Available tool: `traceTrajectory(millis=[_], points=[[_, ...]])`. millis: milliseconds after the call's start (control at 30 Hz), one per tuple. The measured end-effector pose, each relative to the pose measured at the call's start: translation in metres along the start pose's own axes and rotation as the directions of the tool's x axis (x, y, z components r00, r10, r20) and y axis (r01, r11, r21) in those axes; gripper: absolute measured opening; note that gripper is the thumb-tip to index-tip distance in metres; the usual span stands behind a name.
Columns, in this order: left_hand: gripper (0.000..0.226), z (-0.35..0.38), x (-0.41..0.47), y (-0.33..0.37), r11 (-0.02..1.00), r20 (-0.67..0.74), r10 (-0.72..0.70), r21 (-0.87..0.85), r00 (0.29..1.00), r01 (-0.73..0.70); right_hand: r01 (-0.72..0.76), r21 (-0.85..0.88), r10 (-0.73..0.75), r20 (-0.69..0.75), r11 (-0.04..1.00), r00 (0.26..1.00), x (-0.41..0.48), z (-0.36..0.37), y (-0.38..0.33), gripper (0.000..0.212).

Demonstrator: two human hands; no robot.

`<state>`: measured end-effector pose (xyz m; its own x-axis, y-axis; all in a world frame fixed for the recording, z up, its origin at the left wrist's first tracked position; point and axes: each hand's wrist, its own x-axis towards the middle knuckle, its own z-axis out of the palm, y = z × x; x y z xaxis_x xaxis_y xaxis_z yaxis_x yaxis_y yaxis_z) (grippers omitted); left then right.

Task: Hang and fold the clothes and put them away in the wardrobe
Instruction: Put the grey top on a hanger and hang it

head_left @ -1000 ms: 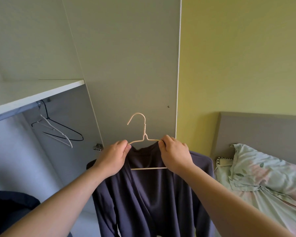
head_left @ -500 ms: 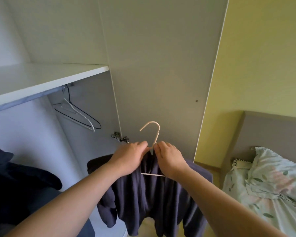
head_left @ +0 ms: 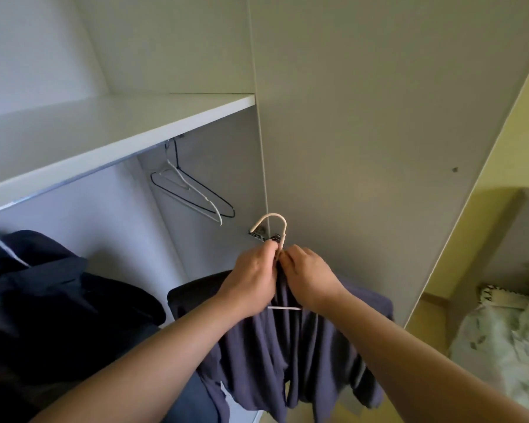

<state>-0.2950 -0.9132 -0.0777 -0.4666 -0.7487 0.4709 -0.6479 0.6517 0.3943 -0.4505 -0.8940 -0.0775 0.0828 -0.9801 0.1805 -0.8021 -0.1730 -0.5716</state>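
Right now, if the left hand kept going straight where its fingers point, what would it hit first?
The left hand is pinching the cream hanger at its neck, so that comes first. Past it, probably the metal hinge on the open wardrobe door, though depth is unclear.

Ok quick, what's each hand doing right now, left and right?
Left hand: closed, pinching the garment at the hanger's neck.
Right hand: closed, pinching the garment beside it.

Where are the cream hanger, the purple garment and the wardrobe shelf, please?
cream hanger [head_left: 274, 214], head view, top of its hook.
purple garment [head_left: 318, 346], head view, hanging front fabric.
wardrobe shelf [head_left: 119, 123], head view, bare top surface.
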Motion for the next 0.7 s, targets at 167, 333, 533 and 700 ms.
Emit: traceTrajectory(millis=[167, 333, 533, 700], points=[[0.01, 0.0, -0.005, -0.04, 0.998, 0.023, -0.008, -0.064, 1.0, 0.009, 0.048, 0.078, -0.059, 0.153, 0.996, 0.986, 0.014, 0.022, -0.003, 0.028], [0.022, -0.013, 0.001, -0.079, 0.993, 0.011, -0.117, -0.009, 0.993, 0.117, 0.134, 0.155, -0.158, 0.155, 0.979, 0.975, 0.038, 0.033, -0.006, 0.026], [0.025, -0.041, 0.008, -0.106, 0.96, 0.0, -0.186, 0.214, 0.983, 0.182, 0.235, 0.101, -0.252, 0.222, 0.967, 0.942, 0.076, 0.039, -0.021, 0.018], [0.05, -0.058, 0.002, -0.12, 0.925, -0.063, -0.294, 0.234, 0.954, 0.3, 0.23, -0.063, -0.196, 0.339, 0.971, 0.92, 0.099, 0.042, -0.01, 0.013]])
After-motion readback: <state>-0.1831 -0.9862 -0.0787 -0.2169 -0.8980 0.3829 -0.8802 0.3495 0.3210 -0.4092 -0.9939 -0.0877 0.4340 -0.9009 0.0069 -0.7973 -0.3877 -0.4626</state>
